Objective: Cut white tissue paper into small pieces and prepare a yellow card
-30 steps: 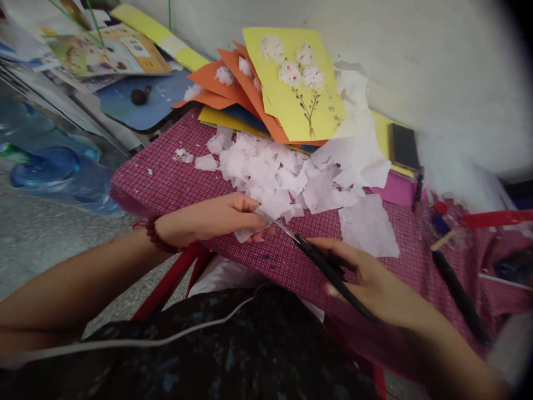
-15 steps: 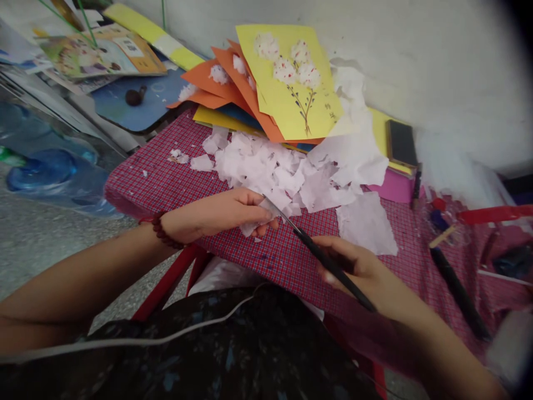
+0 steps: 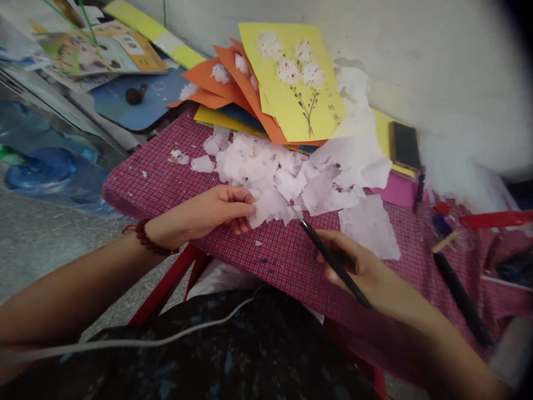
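My left hand (image 3: 208, 214) pinches a piece of white tissue paper (image 3: 266, 206) at the near edge of a heap of torn tissue scraps (image 3: 270, 166). My right hand (image 3: 366, 272) is closed round the black handles of a pair of scissors (image 3: 328, 255). The thin blades point up-left into the held piece. Both hands work over a small table with a red checked cloth (image 3: 287, 261).
Yellow and orange cards (image 3: 291, 83) with paper flowers are stacked at the back. A large tissue piece (image 3: 368, 228) lies right of the scissors. A black phone (image 3: 403, 145), pens (image 3: 460, 294) and a red tool (image 3: 495, 218) lie right. Books and a water bottle (image 3: 45, 166) are left.
My left hand has let the small scrap go and taken a larger piece nearer the heap. The scissors have swung more upright, their tip moving up into the paper.
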Demonstrator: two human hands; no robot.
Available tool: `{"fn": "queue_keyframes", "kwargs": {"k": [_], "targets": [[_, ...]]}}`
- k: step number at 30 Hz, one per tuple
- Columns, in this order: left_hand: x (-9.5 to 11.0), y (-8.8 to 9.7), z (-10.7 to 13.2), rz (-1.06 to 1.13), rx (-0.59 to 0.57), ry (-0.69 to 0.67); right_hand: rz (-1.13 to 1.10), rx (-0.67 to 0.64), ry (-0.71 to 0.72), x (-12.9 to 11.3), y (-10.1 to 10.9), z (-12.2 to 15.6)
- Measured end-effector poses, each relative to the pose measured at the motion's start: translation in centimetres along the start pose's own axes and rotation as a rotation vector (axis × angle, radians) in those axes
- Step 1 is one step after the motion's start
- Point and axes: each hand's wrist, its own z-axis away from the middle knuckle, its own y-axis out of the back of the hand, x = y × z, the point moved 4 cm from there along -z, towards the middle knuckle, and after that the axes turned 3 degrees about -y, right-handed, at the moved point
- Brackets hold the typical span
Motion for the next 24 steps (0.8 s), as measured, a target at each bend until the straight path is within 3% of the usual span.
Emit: {"fn": "queue_keyframes", "kwargs": {"k": [7,14,20,24], "targets": [[1.0,0.3,0.2,0.013,0.136,-0.162,-0.041,-0.115,0.007,0.4,0.7,1.5],[0.9,-0.4,0.3,0.034,0.085,-0.163,-0.168,-0.235,-0.058,-0.5,-1.2,1.5],[0.8,-1.1,0.7,-0.008,0.054,-0.114,-0.227,-0.199,-0.063,-1.7,-1.7,1.1],[0.8,-0.5,0.8,0.092,0.158,-0.152,-0.254,-0.152,-0.032,-1.5,-1.7,1.8]]}}
